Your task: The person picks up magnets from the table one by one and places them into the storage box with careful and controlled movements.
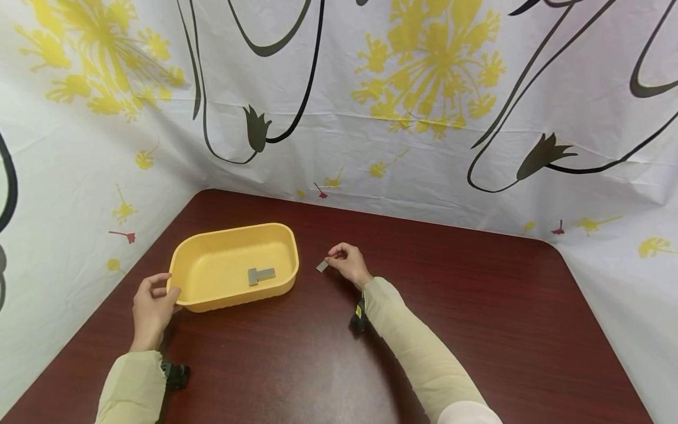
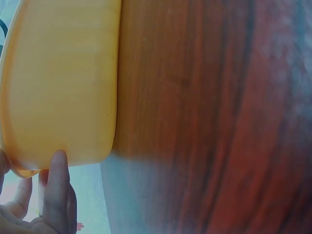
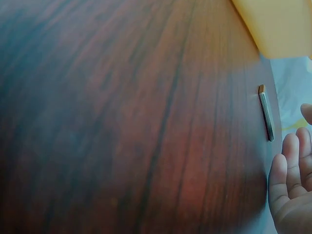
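Observation:
A yellow plastic basin (image 1: 209, 297) stands on the left part of the table. My left hand (image 1: 150, 309) grips its left end, thumb at the near corner and fingers at the rim; the left wrist view shows fingers (image 2: 59, 183) against the end wall. Two small flat grey blocks (image 1: 261, 275) lie inside the basin in a T shape. On the table right of the basin lies another small grey block (image 1: 322, 266), seen edge-on as a thin bar (image 3: 266, 114) in the right wrist view. My right hand (image 1: 349, 265) is beside that block, fingers loosely bent, holding nothing visible.
The dark red wooden table (image 1: 477, 306) has rounded far corners. White cloth (image 1: 328, 135) with yellow flowers and dark stems hangs behind it and along the left and right sides. Both wrists carry small black cameras.

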The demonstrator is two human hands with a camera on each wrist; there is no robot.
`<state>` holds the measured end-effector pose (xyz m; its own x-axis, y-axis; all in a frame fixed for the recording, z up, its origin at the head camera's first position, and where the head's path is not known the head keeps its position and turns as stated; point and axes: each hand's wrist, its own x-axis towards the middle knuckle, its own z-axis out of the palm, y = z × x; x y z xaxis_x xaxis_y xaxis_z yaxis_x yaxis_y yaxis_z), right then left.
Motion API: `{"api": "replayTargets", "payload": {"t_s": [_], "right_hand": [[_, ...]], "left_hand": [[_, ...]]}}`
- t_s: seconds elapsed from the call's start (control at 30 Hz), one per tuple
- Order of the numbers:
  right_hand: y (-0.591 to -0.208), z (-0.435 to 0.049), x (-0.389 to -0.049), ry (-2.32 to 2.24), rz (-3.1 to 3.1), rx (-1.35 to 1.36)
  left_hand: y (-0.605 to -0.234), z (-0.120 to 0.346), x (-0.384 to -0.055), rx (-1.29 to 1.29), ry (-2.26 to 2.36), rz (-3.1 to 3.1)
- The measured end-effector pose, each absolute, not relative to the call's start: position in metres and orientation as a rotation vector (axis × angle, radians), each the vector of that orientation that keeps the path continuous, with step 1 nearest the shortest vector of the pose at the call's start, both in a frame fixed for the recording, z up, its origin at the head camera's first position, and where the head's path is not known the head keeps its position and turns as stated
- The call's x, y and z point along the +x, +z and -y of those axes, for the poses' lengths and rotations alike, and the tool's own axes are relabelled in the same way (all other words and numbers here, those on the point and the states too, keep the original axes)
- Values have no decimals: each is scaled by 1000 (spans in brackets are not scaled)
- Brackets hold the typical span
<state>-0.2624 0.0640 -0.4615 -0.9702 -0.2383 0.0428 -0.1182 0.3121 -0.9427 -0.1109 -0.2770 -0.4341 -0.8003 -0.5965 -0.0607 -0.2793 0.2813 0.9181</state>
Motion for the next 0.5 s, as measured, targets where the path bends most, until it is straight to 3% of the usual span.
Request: {"api": "replayTargets", "payload": {"t_s": [0.5], "right_hand": [[-461, -62, -261, -1703, -2476, -277]], "left_hand": [[-436, 278, -110, 796, -1521, 2272]]}}
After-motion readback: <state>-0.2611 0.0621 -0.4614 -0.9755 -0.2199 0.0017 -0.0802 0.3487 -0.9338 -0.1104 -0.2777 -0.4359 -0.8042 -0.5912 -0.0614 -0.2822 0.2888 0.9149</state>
